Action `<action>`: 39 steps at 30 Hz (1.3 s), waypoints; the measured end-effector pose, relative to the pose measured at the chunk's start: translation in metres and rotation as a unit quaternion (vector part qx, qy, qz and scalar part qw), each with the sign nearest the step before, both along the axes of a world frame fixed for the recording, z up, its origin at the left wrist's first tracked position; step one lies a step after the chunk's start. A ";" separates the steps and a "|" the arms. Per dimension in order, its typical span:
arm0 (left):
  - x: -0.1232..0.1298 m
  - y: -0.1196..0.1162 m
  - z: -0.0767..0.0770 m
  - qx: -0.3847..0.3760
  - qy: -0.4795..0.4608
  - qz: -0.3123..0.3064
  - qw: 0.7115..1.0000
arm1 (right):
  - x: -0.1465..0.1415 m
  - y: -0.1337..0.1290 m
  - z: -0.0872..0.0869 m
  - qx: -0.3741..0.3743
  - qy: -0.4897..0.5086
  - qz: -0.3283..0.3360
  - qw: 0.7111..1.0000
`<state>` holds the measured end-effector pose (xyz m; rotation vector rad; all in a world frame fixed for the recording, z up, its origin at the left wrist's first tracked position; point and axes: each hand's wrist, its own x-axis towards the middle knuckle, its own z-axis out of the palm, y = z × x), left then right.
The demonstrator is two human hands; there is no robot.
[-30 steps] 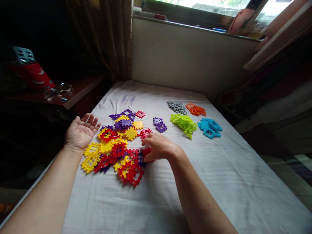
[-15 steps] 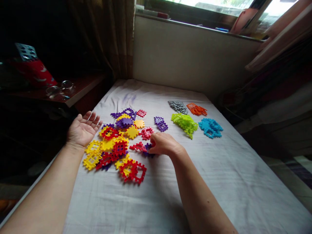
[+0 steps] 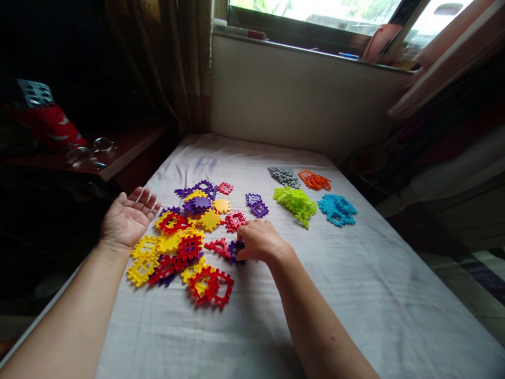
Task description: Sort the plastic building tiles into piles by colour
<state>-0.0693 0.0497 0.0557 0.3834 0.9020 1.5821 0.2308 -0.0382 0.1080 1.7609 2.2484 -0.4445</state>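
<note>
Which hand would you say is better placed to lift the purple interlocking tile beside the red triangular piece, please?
Likely the right hand: it is right at the purple interlocking tile. The left hand is open, palm up, across the mixed tile pile from it.

A home interior, by daylight
Curtain (image 3: pixel 193 79) near a garden-facing window (image 3: pixel 315 13), hanging pink cloth (image 3: pixel 445 66), pale sheet (image 3: pixel 252 337), eyeglasses (image 3: pixel 80 156) on wooden furniture (image 3: pixel 136 143).
</note>
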 end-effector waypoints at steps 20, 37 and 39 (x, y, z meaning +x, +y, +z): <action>0.001 -0.001 0.001 -0.006 0.011 0.003 1.000 | -0.011 -0.002 -0.002 0.024 0.002 0.044 0.999; 0.001 -0.002 0.003 -0.015 0.005 0.004 1.000 | 0.069 0.059 -0.077 0.221 0.513 -0.477 0.679; 0.001 -0.001 0.003 -0.011 0.003 0.003 1.000 | 0.070 0.060 -0.082 0.222 0.494 -0.469 0.698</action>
